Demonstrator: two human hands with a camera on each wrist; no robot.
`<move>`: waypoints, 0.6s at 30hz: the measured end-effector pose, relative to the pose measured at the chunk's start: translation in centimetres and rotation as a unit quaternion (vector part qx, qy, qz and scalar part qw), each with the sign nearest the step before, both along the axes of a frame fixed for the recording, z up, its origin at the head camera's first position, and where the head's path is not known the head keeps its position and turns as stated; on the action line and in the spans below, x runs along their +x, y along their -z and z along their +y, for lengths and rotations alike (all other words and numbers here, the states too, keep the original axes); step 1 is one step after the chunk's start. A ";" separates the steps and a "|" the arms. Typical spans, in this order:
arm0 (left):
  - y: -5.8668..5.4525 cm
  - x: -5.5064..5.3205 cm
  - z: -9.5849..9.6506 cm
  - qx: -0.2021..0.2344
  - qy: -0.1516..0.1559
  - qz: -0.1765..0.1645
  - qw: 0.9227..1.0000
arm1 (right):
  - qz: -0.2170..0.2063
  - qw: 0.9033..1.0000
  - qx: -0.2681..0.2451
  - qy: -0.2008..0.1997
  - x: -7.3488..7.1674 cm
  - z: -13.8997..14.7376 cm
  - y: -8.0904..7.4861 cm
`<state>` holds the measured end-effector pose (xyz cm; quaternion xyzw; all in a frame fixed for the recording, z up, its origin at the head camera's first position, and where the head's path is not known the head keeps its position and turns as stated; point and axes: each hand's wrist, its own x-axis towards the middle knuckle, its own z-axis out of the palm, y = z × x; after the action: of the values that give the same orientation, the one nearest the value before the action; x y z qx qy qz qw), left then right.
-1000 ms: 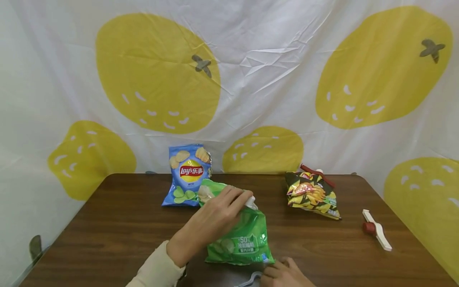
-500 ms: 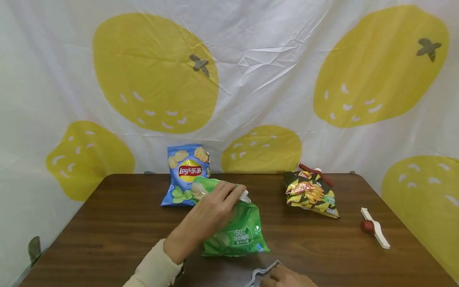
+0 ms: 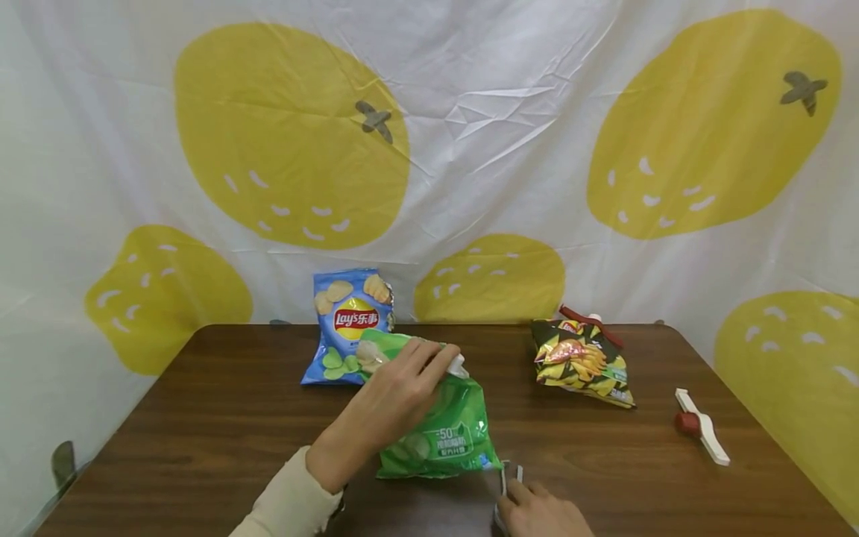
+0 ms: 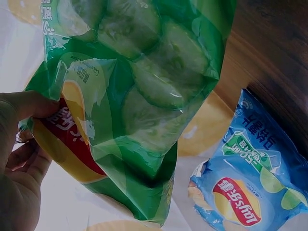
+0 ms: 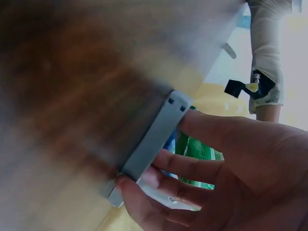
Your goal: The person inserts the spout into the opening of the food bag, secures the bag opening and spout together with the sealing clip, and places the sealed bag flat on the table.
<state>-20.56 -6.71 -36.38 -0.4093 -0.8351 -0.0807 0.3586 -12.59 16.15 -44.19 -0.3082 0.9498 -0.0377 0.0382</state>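
Note:
In the head view my left hand (image 3: pixel 399 399) grips the folded-over top of a green chip bag (image 3: pixel 446 440), which stands tilted above the table. The left wrist view shows the thumb on the bag's fold (image 4: pixel 72 130), with cucumber slices printed on the bag. At the bottom of the head view my right hand (image 3: pixel 543 513) holds a light grey bag clip (image 3: pixel 503 485), its two arms apart, close to the bag's lower right corner. Fingers and thumb pinch the clip (image 5: pixel 151 139) along its length in the right wrist view.
A blue Lay's chip bag (image 3: pixel 352 313) stands behind the green one. To the right lies a black-and-yellow chip bag (image 3: pixel 580 362) with a red clip (image 3: pixel 593 326) across its top. A white clip with a red cap (image 3: pixel 701 429) lies near the table's right side.
My right hand has turned the grey clip from lying sideways to pointing away from me, and its arms now show apart. The green bag shifted slightly left and up, then stayed there.

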 end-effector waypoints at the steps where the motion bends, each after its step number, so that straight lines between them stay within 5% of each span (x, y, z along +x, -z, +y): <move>1: 0.0 0.0 0.0 0.001 0.001 0.001 1.000 | -0.013 1.000 0.001 0.008 -0.1 0.1 -0.1; 7: -0.1 0.0 0.0 0.008 0.007 0.002 1.000 | -0.067 0.995 -0.007 0.072 -0.8 1.4 -0.7; 11: -0.1 0.0 -0.1 0.014 0.011 -0.004 1.000 | -0.066 0.994 -0.051 0.067 -1.1 3.0 -1.3; 18: -0.2 -0.1 -0.3 0.025 0.013 -0.012 1.000 | 0.045 0.988 -0.148 -0.015 -1.4 5.2 -2.8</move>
<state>-20.62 -7.01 -36.19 -0.4103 -0.8317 -0.1111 0.3571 -13.99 21.37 -41.40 -0.3261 0.9298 -0.1634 -0.0503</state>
